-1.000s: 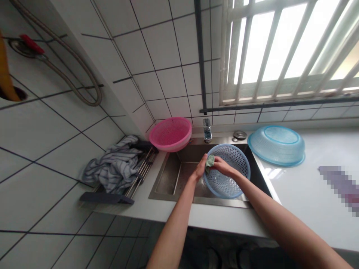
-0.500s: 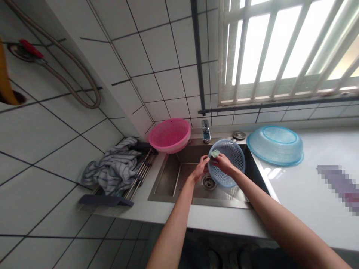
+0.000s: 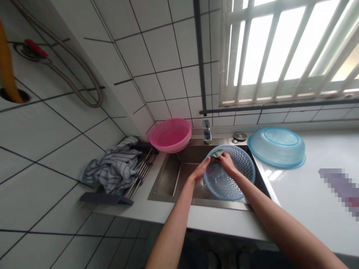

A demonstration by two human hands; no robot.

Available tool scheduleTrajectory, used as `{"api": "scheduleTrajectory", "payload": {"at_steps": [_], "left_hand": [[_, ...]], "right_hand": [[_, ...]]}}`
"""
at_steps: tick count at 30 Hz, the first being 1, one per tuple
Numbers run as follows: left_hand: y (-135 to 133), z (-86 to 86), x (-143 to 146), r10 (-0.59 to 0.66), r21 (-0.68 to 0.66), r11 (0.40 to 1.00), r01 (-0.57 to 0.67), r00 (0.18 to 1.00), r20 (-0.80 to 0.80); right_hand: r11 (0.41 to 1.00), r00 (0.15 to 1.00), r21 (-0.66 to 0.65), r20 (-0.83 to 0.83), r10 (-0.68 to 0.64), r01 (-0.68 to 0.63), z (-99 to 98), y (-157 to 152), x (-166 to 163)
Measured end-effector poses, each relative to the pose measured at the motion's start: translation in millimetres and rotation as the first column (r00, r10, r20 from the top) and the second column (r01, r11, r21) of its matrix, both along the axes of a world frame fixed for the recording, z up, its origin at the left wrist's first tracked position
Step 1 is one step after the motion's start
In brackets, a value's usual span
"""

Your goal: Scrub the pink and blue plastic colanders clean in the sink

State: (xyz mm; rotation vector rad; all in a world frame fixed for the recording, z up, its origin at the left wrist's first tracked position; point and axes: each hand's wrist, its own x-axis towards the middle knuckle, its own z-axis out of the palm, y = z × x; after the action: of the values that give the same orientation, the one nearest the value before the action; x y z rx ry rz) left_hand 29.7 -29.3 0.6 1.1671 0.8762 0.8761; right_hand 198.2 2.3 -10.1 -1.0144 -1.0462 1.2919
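Over the steel sink (image 3: 168,179) I hold a blue perforated basket (image 3: 235,175), tilted with its hollow toward me. My left hand (image 3: 201,171) grips its left rim, fingers closed on the edge. Inside the basket near the top rim, my right hand (image 3: 226,163) presses a small green cloth (image 3: 217,153) against the mesh with closed fingers.
A pink basket (image 3: 170,134) rests on the sink's back left corner beside the tap (image 3: 206,131). A larger light-blue basket (image 3: 276,145) lies upside down on the white counter (image 3: 303,190) at right. A striped towel (image 3: 113,167) lies on a rack at left. Tiled walls stand left and behind.
The blue basket has tipped back toward me and sits lower and wider than half a second ago. My right hand with the cloth has moved up to the basket's upper inner rim.
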Motion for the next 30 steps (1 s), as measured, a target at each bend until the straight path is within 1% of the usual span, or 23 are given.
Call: {"api": "scheduleTrajectory", "payload": {"at_steps": [1, 3, 4, 6, 7, 8, 9, 10, 12, 13, 14, 16, 17, 18, 19, 20, 22, 23, 24, 25, 26, 28, 30], "left_hand": [[-1, 0.6, 0, 0.021, 0.042, 0.999, -0.019, 0.999, -0.025], [-1, 1.6, -2, 0.099, 0.135, 0.987, -0.085, 0.99, -0.098], [0, 1.9, -4, 0.144, 0.166, 0.979, -0.121, 0.98, -0.134], [1, 2.1, -6, 0.215, 0.181, 0.967, -0.18, 0.957, -0.195], [2, 2.1, -7, 0.229, 0.176, 0.965, -0.193, 0.949, -0.215], [2, 1.9, -8, 0.223, 0.169, 0.968, -0.187, 0.948, -0.226], [3, 1.7, -8, 0.202, 0.165, 0.972, -0.167, 0.953, -0.224], [4, 1.3, -8, 0.173, 0.164, 0.977, -0.139, 0.962, -0.211], [4, 0.5, -6, 0.123, 0.165, 0.982, -0.095, 0.978, -0.169], [4, 0.1, -5, 0.11, 0.164, 0.983, -0.086, 0.983, -0.145], [4, -0.1, -3, 0.104, 0.162, 0.983, -0.084, 0.987, -0.121], [3, 0.0, -1, 0.098, 0.148, 0.985, -0.085, 0.992, -0.082], [2, 0.3, -1, 0.098, 0.142, 0.986, -0.087, 0.993, -0.07], [2, 0.7, -1, 0.098, 0.138, 0.986, -0.088, 0.993, -0.067], [1, 1.1, -2, 0.103, 0.136, 0.986, -0.092, 0.992, -0.076], [1, 1.4, -4, 0.113, 0.135, 0.986, -0.099, 0.989, -0.094], [0, 1.8, -7, 0.144, 0.136, 0.983, -0.125, 0.98, -0.138], [0, 1.8, -8, 0.155, 0.137, 0.981, -0.134, 0.975, -0.158], [1, 1.8, -9, 0.158, 0.139, 0.981, -0.135, 0.972, -0.172], [1, 1.9, -10, 0.153, 0.144, 0.981, -0.128, 0.972, -0.178], [2, 2.1, -9, 0.142, 0.149, 0.982, -0.115, 0.974, -0.178], [2, 2.7, -7, 0.122, 0.152, 0.984, -0.096, 0.978, -0.168], [1, 3.4, -5, 0.106, 0.139, 0.986, -0.087, 0.985, -0.139]], "right_hand": [[0.998, 0.997, 0.04, 0.058, 0.042, -0.044, -0.3, -2, 0], [0.969, 0.962, 0.088, 0.173, 0.212, -0.23, -1.5, -10, -6], [0.93, 0.915, 0.078, 0.224, 0.335, -0.359, -2.4, -15, -10], [0.809, 0.777, 0.015, 0.292, 0.558, -0.587, -4.4, -25, -17], [0.759, 0.718, -0.011, 0.314, 0.621, -0.651, -5.2, -27, -19], [0.743, 0.698, -0.016, 0.33, 0.635, -0.669, -5.8, -28, -19], [0.771, 0.727, 0.003, 0.337, 0.598, -0.636, -6.1, -27, -18], [0.831, 0.792, 0.038, 0.331, 0.513, -0.554, -6.0, -23, -14], [0.952, 0.924, 0.095, 0.286, 0.254, -0.291, -5.3, -13, -3], [0.982, 0.959, 0.107, 0.256, 0.122, -0.154, -5.0, -7, 3], [0.993, 0.973, 0.108, 0.229, 0.019, -0.045, -5.0, -1, 9], [0.994, 0.978, 0.095, 0.194, -0.079, 0.061, -6.3, 5, 15], [0.994, 0.98, 0.096, 0.189, -0.065, 0.048, -7.7, 6, 14], [0.995, 0.981, 0.098, 0.192, -0.002, -0.017, -9.5, 4, 12], [0.988, 0.974, 0.093, 0.203, 0.103, -0.124, -11.4, 0, 8], [0.963, 0.946, 0.076, 0.22, 0.237, -0.259, -13.4, -5, 2], [0.853, 0.828, 0.018, 0.256, 0.5, -0.521, -16.2, -17, -9], [0.802, 0.771, -0.007, 0.271, 0.577, -0.597, -16.6, -21, -14], [0.783, 0.747, -0.019, 0.285, 0.6, -0.622, -16.2, -24, -17], [0.801, 0.763, -0.012, 0.295, 0.575, -0.599, -15.0, -24, -18], [0.844, 0.808, 0.008, 0.295, 0.51, -0.536, -13.2, -23, -17], [0.948, 0.918, 0.048, 0.267, 0.292, -0.315, -8.4, -15, -9], [0.994, 0.969, 0.062, 0.234, 0.075, -0.092, -3.3, -5, 2]]}}
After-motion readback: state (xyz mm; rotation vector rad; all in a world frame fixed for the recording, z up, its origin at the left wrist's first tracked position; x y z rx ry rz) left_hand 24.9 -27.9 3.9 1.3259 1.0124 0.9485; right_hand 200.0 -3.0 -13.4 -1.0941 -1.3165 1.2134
